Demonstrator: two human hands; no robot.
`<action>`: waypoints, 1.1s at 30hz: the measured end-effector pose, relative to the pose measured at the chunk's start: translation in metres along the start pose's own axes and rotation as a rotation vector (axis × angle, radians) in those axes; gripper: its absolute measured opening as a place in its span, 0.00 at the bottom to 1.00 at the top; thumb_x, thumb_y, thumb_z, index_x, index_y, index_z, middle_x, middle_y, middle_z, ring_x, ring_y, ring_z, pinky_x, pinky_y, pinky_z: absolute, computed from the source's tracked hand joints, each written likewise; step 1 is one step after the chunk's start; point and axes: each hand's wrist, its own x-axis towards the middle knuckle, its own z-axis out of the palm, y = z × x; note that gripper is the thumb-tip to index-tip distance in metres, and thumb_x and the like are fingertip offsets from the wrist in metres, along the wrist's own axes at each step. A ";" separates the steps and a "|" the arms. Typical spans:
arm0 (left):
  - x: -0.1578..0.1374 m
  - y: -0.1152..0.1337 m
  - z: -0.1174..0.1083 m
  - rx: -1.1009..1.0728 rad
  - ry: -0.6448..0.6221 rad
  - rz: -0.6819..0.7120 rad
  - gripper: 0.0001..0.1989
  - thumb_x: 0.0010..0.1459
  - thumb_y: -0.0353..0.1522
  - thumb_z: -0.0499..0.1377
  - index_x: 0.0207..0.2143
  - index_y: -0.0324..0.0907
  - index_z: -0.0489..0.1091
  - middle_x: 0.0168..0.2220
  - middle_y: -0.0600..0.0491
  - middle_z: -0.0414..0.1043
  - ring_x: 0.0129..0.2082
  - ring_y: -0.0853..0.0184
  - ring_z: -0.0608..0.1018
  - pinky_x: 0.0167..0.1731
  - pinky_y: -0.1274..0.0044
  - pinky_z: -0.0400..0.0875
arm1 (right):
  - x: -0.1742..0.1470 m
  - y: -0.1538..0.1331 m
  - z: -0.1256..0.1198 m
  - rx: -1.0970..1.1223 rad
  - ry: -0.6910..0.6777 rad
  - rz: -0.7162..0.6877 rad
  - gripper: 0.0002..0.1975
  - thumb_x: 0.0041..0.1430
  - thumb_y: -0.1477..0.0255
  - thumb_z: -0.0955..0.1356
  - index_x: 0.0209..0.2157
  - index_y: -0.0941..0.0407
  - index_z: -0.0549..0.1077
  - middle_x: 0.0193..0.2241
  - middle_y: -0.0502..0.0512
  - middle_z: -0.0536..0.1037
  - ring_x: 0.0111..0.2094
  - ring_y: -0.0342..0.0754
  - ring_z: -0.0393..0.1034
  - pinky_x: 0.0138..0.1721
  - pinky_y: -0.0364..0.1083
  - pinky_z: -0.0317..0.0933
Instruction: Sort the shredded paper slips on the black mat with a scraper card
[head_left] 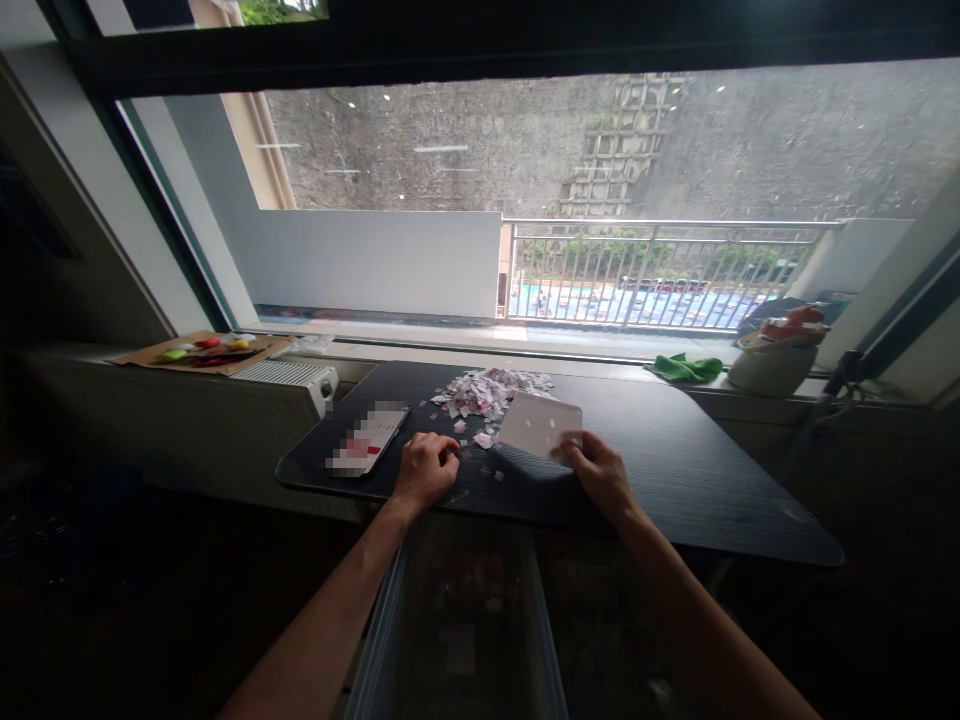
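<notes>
My right hand [600, 472] grips the near corner of a white card [538, 424], which is tilted up off the black table [675, 470]. Curled into a loose fist, my left hand [424, 467] rests on the table among loose paper scraps [484, 440]. I cannot tell whether anything is inside its fingers. A heap of torn white and pink paper bits [487, 390] lies just beyond both hands, near the table's far edge. A phone [369, 438] lies flat to the left of my left hand.
A clear plastic bin [390, 640] sits below the table's near edge between my forearms. On the window ledge are a green cloth [686, 369], a white pot [769, 368], a white heater [289, 376] and a cardboard sheet with coloured items [202, 352].
</notes>
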 end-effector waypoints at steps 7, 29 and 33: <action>0.001 0.000 0.000 0.004 -0.001 0.000 0.10 0.49 0.27 0.53 0.31 0.44 0.74 0.28 0.52 0.72 0.38 0.62 0.71 0.43 0.71 0.64 | -0.002 -0.002 0.002 -0.001 -0.082 -0.034 0.12 0.48 0.63 0.68 0.30 0.57 0.74 0.26 0.55 0.81 0.30 0.51 0.76 0.35 0.49 0.69; 0.001 -0.001 0.001 0.014 -0.007 0.011 0.11 0.49 0.28 0.53 0.32 0.45 0.75 0.29 0.52 0.71 0.38 0.62 0.71 0.43 0.71 0.64 | 0.005 0.004 0.015 0.020 -0.034 -0.032 0.16 0.50 0.61 0.67 0.36 0.57 0.74 0.29 0.57 0.81 0.33 0.51 0.77 0.37 0.49 0.68; 0.001 0.000 0.000 0.008 -0.016 0.002 0.11 0.50 0.28 0.53 0.32 0.44 0.75 0.29 0.52 0.72 0.38 0.62 0.71 0.43 0.71 0.64 | 0.001 -0.003 0.011 0.001 -0.131 -0.044 0.12 0.48 0.65 0.67 0.33 0.58 0.74 0.27 0.55 0.80 0.32 0.51 0.76 0.34 0.47 0.67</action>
